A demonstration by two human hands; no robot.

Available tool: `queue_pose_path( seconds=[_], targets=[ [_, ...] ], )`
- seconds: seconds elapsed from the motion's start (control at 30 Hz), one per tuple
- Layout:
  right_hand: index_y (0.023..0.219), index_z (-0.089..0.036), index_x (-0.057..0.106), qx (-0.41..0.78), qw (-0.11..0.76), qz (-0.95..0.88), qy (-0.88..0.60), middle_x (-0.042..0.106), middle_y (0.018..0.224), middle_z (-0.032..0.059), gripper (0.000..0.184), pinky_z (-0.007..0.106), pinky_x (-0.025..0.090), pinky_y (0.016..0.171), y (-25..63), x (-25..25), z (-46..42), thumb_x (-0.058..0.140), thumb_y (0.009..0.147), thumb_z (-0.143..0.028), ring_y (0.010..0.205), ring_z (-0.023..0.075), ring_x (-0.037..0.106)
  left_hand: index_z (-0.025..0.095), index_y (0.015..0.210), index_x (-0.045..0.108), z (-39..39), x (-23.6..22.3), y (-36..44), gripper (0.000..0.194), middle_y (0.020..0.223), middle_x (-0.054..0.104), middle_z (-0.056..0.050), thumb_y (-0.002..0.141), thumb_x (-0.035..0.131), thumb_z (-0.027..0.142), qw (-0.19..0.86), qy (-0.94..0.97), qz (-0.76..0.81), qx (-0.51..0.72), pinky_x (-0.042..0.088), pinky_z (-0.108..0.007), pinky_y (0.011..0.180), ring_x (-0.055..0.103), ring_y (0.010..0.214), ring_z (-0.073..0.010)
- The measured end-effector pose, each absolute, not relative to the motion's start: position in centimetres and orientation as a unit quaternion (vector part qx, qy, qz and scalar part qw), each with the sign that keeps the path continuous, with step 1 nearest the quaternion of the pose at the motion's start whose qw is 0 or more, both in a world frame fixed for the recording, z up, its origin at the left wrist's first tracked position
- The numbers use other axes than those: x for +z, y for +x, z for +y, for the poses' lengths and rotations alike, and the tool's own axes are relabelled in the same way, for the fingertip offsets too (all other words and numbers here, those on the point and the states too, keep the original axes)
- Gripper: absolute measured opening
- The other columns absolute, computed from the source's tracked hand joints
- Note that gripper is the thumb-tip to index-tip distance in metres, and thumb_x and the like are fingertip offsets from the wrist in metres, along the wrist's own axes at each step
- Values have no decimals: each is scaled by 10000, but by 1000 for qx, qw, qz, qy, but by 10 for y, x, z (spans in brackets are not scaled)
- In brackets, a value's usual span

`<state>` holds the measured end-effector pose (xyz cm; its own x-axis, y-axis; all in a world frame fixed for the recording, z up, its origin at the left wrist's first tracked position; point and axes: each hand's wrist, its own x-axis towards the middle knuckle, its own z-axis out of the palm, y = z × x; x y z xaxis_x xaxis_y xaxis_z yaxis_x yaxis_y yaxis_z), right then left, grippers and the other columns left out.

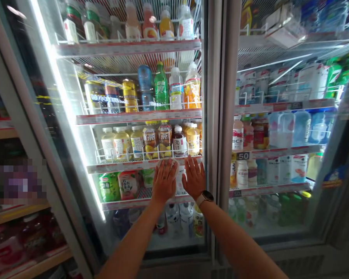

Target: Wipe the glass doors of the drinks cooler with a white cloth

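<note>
My left hand lies flat against the glass door of a drinks fridge, pressing a thin white cloth to it. The cloth shows around the fingertips and along the right edge of the hand; the rest is hidden beneath the palm. Beside it, my right hand reaches to the glass near the door's right-hand frame, fingers stretched and apart, with nothing visible in it. A watch with a light strap is on the right wrist. Behind the glass, juice bottles stand on a shelf just above both hands.
A metal door frame divides this door from a second glass door, behind which bottles stand on shelves. A bright light strip runs down the fridge's left side. At far left, an open shelf carries bottles.
</note>
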<state>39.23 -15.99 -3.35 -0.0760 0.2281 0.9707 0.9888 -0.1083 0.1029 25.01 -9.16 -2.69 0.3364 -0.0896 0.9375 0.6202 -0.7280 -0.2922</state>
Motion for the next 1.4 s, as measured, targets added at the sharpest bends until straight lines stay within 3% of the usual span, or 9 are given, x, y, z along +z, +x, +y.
queue_pose_path(
  seconds=[0.33,0.47,0.7,0.83,0.97,1.07,1.17,1.27,1.4],
  targets=[
    [1580,-150,87,-491,405,-544,-547,423,1536,125,716,466,146,1212,392,-35,-156,418,953,-254,1456,253,323,255,1508,345,-90,-114,213,591,1418,565,-55,928,452,223,333,-800,-162,-472,168,-412,1232,356,1441,-226],
    [1580,-154,63,-483,413,-549,-543,416,1542,115,733,463,147,1216,393,-33,-157,427,951,-246,1473,244,287,240,1511,341,-94,-75,221,589,1452,530,-57,931,435,195,347,-807,-146,-455,153,-409,1233,318,1460,-220],
    [1580,-168,25,-401,427,-612,-532,265,1615,106,661,464,230,1215,395,-23,-182,299,978,-183,1507,220,201,199,1551,212,-111,34,280,639,1600,288,-89,960,447,252,291,-783,-170,-522,153,-490,1233,108,1518,-255],
    [1578,-180,-24,-379,486,-604,-505,125,1652,91,653,452,301,1204,395,-10,-200,257,988,-177,1516,216,158,200,1564,125,-122,26,309,634,1638,157,-95,988,377,274,230,-787,-158,-550,171,-549,1221,27,1521,-274],
    [1578,-188,-19,-347,478,-637,-496,132,1652,70,637,401,326,1207,400,1,-212,241,997,-193,1510,191,182,207,1566,-13,-128,6,320,644,1653,70,-82,1000,288,262,147,-791,-88,-587,195,-525,1229,14,1522,-233],
    [1579,-191,-1,-331,454,-662,-496,161,1647,67,621,375,337,1202,405,3,-213,249,1011,-219,1506,175,195,212,1561,-72,-129,5,311,654,1651,112,-88,990,245,242,55,-806,-72,-585,223,-456,1237,100,1516,-195],
    [1579,-182,6,-328,433,-667,-509,165,1646,81,626,390,324,1206,401,3,-209,274,1020,-263,1511,183,178,232,1556,-100,-127,15,290,658,1646,129,-114,985,227,226,-5,-815,-56,-577,355,-402,1178,303,1464,-182],
    [1580,-169,19,-344,423,-648,-532,136,1650,101,663,435,299,1211,388,10,-200,330,1005,-279,1517,218,158,256,1568,24,-121,25,258,641,1639,167,-111,985,291,246,47,-803,-62,-590,376,-436,1156,344,1448,-219],
    [1577,-170,119,-391,430,-604,-546,103,1651,127,710,525,229,1214,371,31,-182,447,966,-324,1521,278,126,260,1559,165,-100,27,210,632,1626,221,-88,967,385,239,203,-772,-151,-583,217,-521,1215,189,1502,-266]
  ],
)
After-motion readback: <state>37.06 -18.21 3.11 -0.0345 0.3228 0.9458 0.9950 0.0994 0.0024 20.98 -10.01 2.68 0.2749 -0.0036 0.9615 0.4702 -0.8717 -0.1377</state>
